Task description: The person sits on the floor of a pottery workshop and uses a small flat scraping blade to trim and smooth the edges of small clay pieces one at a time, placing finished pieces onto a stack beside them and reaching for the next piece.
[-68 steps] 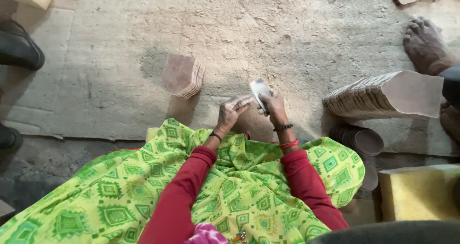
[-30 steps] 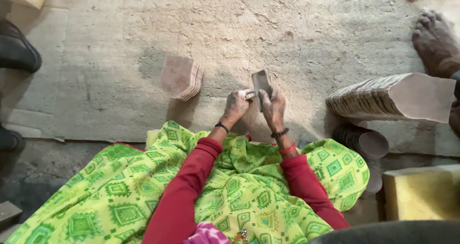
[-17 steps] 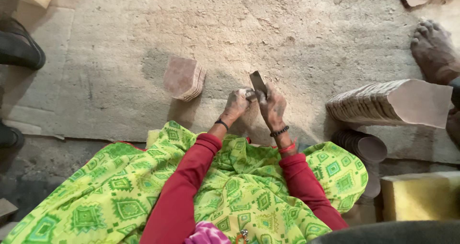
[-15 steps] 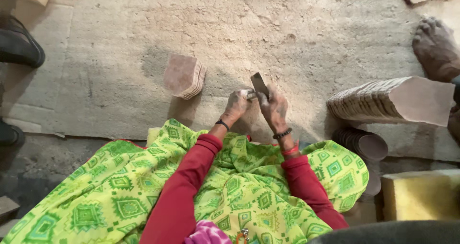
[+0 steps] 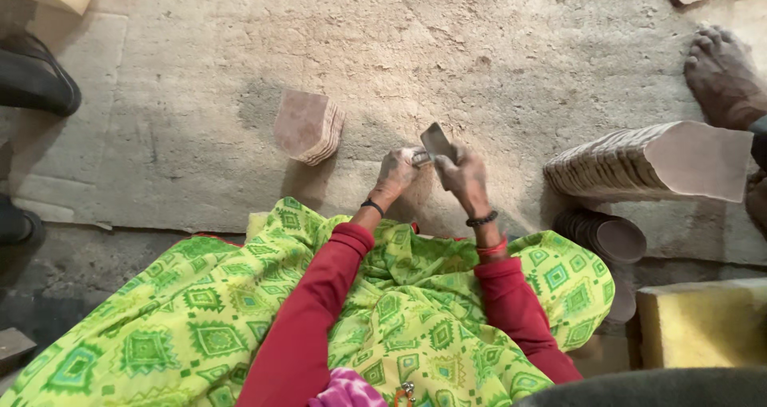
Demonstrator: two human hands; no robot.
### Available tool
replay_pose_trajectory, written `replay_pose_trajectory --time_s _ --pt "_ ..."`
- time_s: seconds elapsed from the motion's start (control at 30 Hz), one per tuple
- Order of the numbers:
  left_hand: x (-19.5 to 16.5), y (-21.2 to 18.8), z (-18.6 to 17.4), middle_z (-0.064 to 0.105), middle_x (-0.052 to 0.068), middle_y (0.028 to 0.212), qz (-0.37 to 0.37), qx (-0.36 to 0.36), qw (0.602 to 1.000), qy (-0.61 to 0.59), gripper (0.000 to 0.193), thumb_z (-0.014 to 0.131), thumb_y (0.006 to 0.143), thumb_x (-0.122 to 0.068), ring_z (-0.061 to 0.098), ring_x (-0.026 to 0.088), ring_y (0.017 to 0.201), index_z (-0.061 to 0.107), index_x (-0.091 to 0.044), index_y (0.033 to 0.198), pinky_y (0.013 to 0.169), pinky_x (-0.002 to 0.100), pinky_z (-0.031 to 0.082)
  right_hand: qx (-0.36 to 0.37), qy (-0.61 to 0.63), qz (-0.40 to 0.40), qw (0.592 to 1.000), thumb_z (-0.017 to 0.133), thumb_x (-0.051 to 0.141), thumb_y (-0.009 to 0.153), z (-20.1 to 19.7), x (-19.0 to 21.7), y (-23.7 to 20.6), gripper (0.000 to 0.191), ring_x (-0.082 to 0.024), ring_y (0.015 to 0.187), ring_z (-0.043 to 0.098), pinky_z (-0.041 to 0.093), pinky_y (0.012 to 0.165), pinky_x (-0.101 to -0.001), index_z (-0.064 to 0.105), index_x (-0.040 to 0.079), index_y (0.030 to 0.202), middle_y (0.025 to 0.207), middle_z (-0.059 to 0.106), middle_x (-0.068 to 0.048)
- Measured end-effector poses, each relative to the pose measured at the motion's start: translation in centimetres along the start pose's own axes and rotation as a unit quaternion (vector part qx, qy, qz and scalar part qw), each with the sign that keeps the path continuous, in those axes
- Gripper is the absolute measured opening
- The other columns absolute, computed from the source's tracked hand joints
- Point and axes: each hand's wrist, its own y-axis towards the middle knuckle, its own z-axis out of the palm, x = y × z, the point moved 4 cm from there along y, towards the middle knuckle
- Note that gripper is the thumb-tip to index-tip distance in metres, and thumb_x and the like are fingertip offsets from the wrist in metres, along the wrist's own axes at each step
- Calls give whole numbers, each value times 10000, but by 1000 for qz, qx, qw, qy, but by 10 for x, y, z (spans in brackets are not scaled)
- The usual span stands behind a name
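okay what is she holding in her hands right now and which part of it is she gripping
A thin flat grey-brown piece, held by its lower edge between the right hand and the left hand; its upper part sticks up free.

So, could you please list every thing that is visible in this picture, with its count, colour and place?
small flat piece: one, grey-brown, held up between both hands
small stack of flat pieces: one, brown, on the floor left of the hands
long stack of flat sheets: one, tan, lying on its side at right
round discs: one stack, brown, below the long stack
yellow blocks: two, one lower right, one top left corner
dark sandal: one, black, left edge
bare foot of another person: one, upper right
concrete floor: grey, dusty
green patterned cloth: one, over the lap
red sleeves: two
left hand: on the piece's left side
right hand: gripping the piece
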Motion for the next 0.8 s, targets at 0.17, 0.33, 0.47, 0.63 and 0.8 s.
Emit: replay_pose_trajectory --time_s 0.17,0.33,0.47,0.63,0.8 --pt "5 -2 5 754 121 967 -14 3 1000 -21 168 678 889 -213 751 318 806 783 -186 1017 689 397 589 -56 48 18 997 714 198 949 -3 -1 -5 172 -128 481 617 471 426 -318 735 45 1025 644 688 -69" --pt "11 -6 9 729 169 919 -46 6 999 13 98 703 886 -163 717 369 824 753 -115 955 691 425 578 -126 -66 -72 987 734 208 954 8 8 -7 190 -172 463 600 448 403 -352 697 65 1074 644 689 -81" --pt "16 -10 8 732 158 909 -27 -5 999 -44 171 710 790 -114 733 359 829 732 -111 959 700 421 595 -145 -148 -116 971 762 252 965 15 12 -6 210 -249 467 594 448 420 -405 659 83 1036 657 697 -101" --pt "18 -5 8 722 183 916 14 -17 1000 1 249 737 759 -148 696 413 837 725 -81 999 708 467 567 -130 -113 -142 975 773 245 919 14 14 -6 253 -329 556 661 484 502 -445 651 66 1049 649 668 -157" --pt "12 -6 15 734 163 942 -4 -9 1000 14 159 672 859 -214 714 398 890 757 -133 967 728 452 583 -114 -91 -92 985 751 220 887 5 12 -4 267 -359 565 669 485 521 -471 672 56 1082 644 677 -173"
